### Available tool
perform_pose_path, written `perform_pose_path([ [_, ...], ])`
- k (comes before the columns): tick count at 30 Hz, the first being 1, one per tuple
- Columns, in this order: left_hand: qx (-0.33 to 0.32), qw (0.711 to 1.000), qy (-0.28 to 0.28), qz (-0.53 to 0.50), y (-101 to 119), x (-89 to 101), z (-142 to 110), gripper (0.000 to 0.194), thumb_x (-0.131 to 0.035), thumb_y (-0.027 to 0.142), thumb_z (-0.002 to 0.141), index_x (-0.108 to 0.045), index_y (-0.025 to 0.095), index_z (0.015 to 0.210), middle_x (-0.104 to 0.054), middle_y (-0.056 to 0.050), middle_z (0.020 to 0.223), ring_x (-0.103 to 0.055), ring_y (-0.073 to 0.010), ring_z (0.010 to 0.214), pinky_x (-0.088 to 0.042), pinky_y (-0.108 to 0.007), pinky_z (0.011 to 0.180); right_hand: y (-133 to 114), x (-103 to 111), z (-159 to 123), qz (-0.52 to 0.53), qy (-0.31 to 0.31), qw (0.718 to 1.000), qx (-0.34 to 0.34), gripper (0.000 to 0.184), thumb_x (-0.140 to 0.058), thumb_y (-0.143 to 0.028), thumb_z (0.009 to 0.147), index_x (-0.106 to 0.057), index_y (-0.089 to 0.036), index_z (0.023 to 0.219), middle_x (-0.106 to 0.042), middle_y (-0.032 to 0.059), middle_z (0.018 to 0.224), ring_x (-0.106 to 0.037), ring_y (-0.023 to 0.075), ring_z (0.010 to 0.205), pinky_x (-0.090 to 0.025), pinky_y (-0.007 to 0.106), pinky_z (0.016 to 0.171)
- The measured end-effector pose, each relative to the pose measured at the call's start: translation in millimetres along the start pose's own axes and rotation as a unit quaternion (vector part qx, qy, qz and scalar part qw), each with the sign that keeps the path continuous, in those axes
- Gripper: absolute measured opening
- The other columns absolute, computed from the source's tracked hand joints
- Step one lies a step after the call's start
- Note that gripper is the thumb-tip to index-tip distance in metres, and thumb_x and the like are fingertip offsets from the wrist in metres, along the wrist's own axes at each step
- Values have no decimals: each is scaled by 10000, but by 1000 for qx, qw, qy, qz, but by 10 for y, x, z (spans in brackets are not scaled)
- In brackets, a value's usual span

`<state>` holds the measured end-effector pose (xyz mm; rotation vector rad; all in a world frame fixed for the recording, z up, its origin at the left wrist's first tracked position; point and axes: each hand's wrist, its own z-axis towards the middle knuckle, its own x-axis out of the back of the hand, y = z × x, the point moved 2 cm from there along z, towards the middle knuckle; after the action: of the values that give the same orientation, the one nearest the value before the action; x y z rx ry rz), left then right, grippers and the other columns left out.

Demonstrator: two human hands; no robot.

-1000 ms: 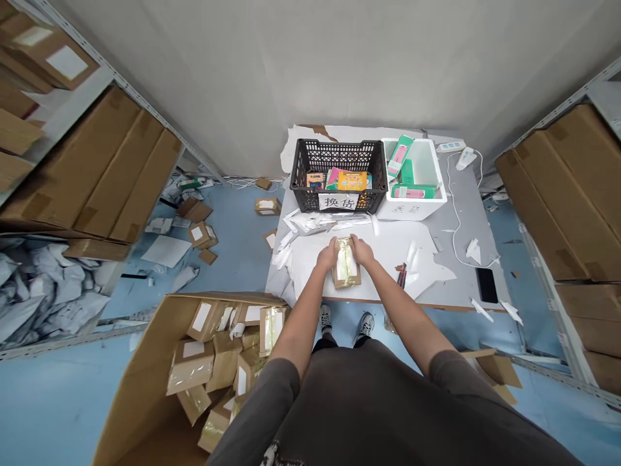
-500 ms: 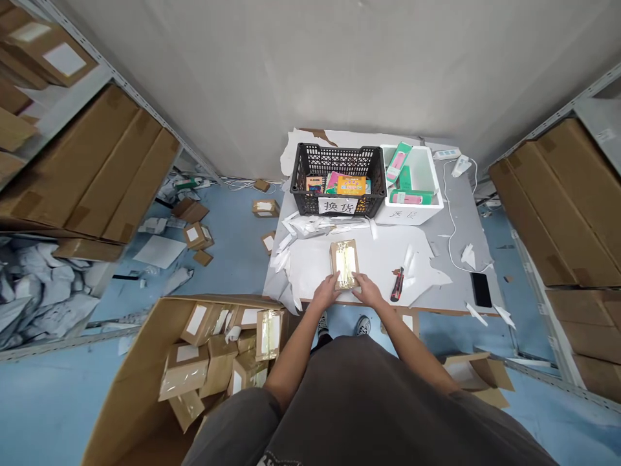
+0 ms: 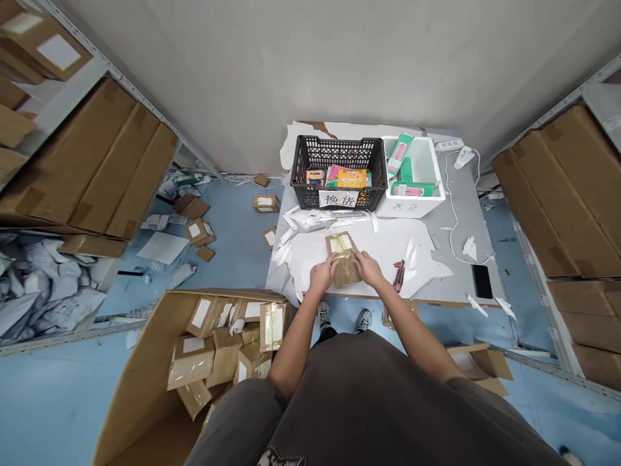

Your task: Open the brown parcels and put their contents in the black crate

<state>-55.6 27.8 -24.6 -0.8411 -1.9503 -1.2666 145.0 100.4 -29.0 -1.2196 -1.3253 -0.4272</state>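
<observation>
Both my hands grip the near half of a small kraft cardboard parcel (image 3: 343, 259) wrapped in clear tape, lying askew on a sheet of white paper (image 3: 388, 249). My left hand (image 3: 323, 272) holds its left side and my right hand (image 3: 366, 268) its right side. A red-handled utility knife (image 3: 398, 276) lies just right of my right hand. Beyond the parcel stand a black plastic crate (image 3: 339, 155) of colourful packages and a white foam box (image 3: 412, 210) of green-and-pink packages.
A large open carton (image 3: 145, 382) of taped parcels stands below left of the table. A phone (image 3: 482, 281), white cable (image 3: 451, 200) and power strip (image 3: 449, 145) lie at the table's right. Cartons fill shelves on both sides; scraps and small boxes litter the floor.
The parcel has turned slightly, its far end swinging left. My hands have slid farther up its sides.
</observation>
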Motion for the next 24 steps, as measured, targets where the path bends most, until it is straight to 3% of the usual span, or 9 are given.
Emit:
perform_pose_path([
  [4, 36, 998, 42, -13, 129, 251, 438, 624, -427, 564, 1096, -440, 264, 1643, -803, -128, 1170, -742, -303, 1104, -511, -361, 961, -69, 313, 518, -5, 12, 1000, -23, 519, -376, -352, 1132, -446, -256, 1637, -695, 120, 1331, -675, 259, 1128, -499, 325, 967],
  [9, 12, 993, -3, -115, 112, 78, 802, 660, -422, 419, 1104, -286, 199, 1711, -619, -159, 1539, -634, -286, 1352, -493, -379, 1083, -99, 243, 871, 3, -15, 996, -91, 508, -343, -303, 1130, -442, -221, 1621, -744, 121, 1276, -690, 260, 1118, -502, 328, 943],
  [12, -44, 986, 35, -157, 30, -19, 734, 615, -396, 370, 1104, -343, 180, 1686, -493, -144, 1655, -493, -242, 1502, -404, -382, 1221, -48, 194, 770, 22, 30, 994, -107, 507, -302, -325, 1133, -458, -238, 1607, -722, 111, 1303, -686, 253, 1114, -510, 326, 934],
  [15, -107, 979, 53, -163, -58, -91, 504, 630, -518, 353, 1051, -409, 201, 1652, -488, -125, 1654, -443, -231, 1537, -355, -397, 1277, 50, 156, 494, 38, 77, 992, -95, 519, -343, -290, 1096, -485, -221, 1590, -666, 124, 1395, -688, 247, 1093, -534, 342, 939],
  [17, -131, 977, 43, -161, -94, -169, 340, 686, -604, 306, 992, -423, 206, 1645, -467, -120, 1668, -426, -241, 1551, -367, -404, 1277, 96, 70, 282, 53, 69, 994, -69, 598, -459, -243, 1014, -456, -202, 1611, -641, 127, 1435, -689, 244, 1090, -555, 358, 955],
  [20, -120, 980, 28, -157, -101, -302, 184, 741, -577, 190, 969, -366, 230, 1679, -457, -87, 1684, -456, -233, 1535, -410, -401, 1253, 84, -138, 38, 89, 44, 995, -14, 740, -559, -185, 908, -423, -205, 1634, -573, 121, 1536, -618, 249, 1289, -538, 376, 1057],
  [24, -61, 990, 16, -125, -89, -321, 136, 667, -459, 135, 1024, -399, 303, 1667, -614, -44, 1560, -626, -226, 1365, -499, -375, 1148, 28, -299, -58, 123, 54, 991, -19, 693, -515, -190, 967, -402, -234, 1650, -582, 132, 1513, -579, 256, 1356, -516, 428, 1100],
])
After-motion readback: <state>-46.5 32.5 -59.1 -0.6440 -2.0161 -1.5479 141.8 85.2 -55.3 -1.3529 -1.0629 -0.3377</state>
